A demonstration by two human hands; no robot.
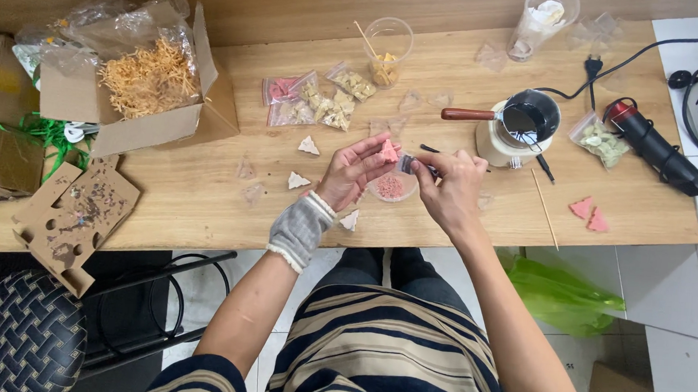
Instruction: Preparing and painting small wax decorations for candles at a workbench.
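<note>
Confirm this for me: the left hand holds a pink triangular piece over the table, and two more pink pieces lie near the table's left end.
Wrong in one respect. The left hand does hold a pink triangular piece, but the two more pink pieces lie near the right end of the table, not its left. The head view shows this.

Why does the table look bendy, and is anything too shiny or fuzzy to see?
Head view: the wide lens bows the table edges; light is soft and even, with faint shadows; the plastic bags catch glare; the left hand, right hand and pink piece look slightly soft.
</note>
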